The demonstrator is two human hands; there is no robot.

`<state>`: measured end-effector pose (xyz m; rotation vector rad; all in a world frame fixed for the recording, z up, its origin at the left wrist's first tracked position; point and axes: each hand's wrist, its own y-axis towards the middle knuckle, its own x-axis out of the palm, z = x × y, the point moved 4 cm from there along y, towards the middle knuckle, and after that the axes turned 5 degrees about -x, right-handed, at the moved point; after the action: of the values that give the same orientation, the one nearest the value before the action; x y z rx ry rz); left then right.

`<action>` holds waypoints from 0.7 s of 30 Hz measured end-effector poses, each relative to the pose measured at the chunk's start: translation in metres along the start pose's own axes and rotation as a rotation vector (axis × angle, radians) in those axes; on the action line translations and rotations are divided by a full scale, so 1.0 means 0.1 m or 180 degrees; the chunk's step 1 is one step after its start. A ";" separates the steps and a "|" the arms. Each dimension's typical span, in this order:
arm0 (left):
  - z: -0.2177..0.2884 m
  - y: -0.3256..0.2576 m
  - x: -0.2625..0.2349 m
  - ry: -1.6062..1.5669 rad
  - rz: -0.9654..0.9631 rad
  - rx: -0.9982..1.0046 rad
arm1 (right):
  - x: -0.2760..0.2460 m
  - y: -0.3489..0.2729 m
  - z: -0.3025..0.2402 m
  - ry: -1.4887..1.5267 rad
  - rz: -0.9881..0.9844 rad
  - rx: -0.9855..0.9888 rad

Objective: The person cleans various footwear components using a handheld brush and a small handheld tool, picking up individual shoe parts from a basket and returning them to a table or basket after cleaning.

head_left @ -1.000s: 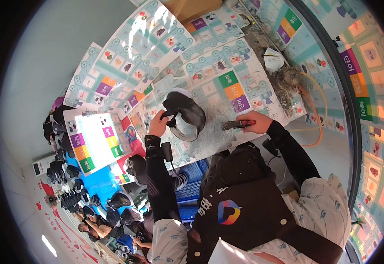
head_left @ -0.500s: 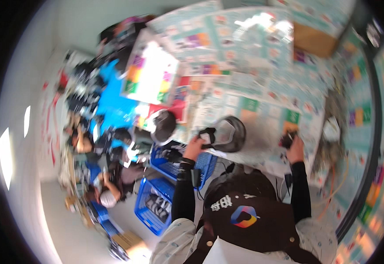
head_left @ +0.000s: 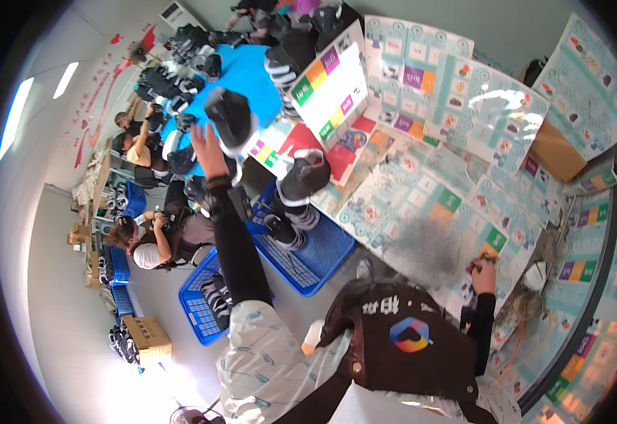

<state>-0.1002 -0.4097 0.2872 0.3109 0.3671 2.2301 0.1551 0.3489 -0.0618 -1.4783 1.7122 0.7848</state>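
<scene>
Evidently between pieces, a worker extends an empty-looking left hand [head_left: 209, 152], fingers well spread, beside a dark cap-like piece [head_left: 230, 113] near the edge of a blue-topped table [head_left: 260, 74]; whether fingertips touch it cannot be told from this angle. Across the scene, the right hand [head_left: 485, 277] is curled around a small dark-and-red tool [head_left: 473, 267] (its exact kind too small to make out) above a patterned worktable [head_left: 375, 205], just beside a smear of grey fluff [head_left: 425, 244]. A second dark piece [head_left: 308, 173], pale-rimmed, sits between the two hands, above a blue basket [head_left: 322, 279]. The step in hand appears to be a reach for the cap-like piece or a release of it; the frame alone cannot settle which. If a reach, the next move calls for closing the fingers on its edge, with the tool kept well apart.
</scene>
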 end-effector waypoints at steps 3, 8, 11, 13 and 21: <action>-0.10 0.12 0.25 0.1360 -0.0627 0.0839 | -0.10 0.00 -0.43 0.0042 0.0072 0.0062; -2.21 -0.54 -0.02 0.3140 -0.2078 0.0228 | 0.21 -0.09 -1.01 0.0017 0.0076 -0.0272; -2.58 -1.15 0.50 0.4223 -0.2643 0.0507 | 0.21 -0.43 -1.03 -0.0125 0.0113 -0.0020; -2.79 -1.22 0.47 0.4423 -0.2590 0.0687 | 0.22 -0.54 -1.15 -0.0146 -0.0012 0.0255; -2.99 -1.12 0.56 0.4727 -0.2912 0.1622 | 0.15 -0.71 -1.82 -0.0335 0.0075 -0.0028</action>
<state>-0.1584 -0.3445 -0.0248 -1.1242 1.4694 1.0414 0.1994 0.1800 0.0262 -1.4000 1.6520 0.8682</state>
